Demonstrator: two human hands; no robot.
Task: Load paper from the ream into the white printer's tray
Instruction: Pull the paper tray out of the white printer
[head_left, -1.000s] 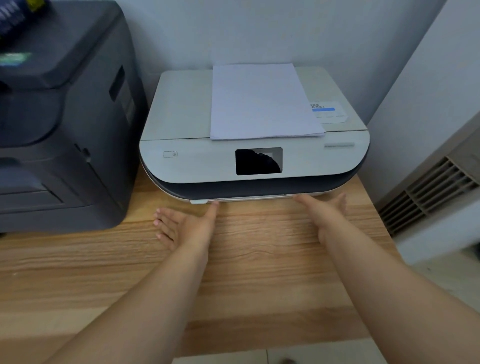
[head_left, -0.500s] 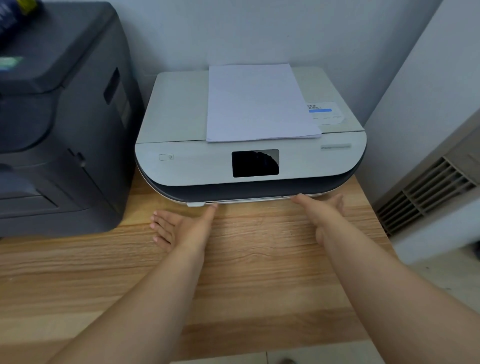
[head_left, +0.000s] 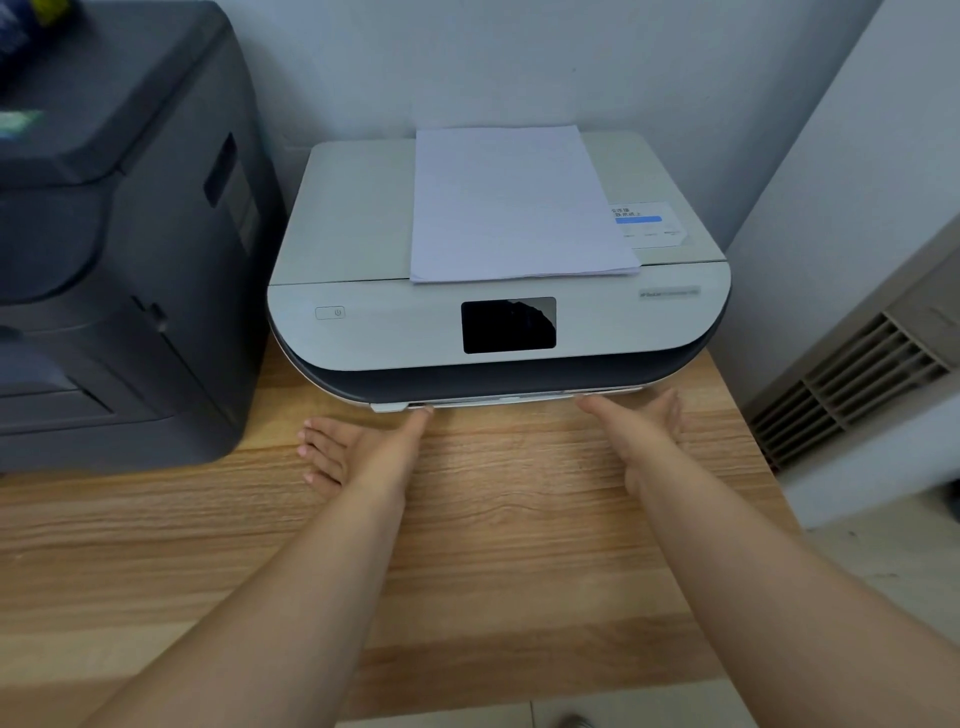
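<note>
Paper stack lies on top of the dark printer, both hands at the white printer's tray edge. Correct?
No. The head view shows the paper stack on the white printer, not the dark printer. The left hand and right hand are at its tray edge.

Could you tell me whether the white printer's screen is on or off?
Off: the screen on the white printer is plain black, showing only a pale reflection.
</note>
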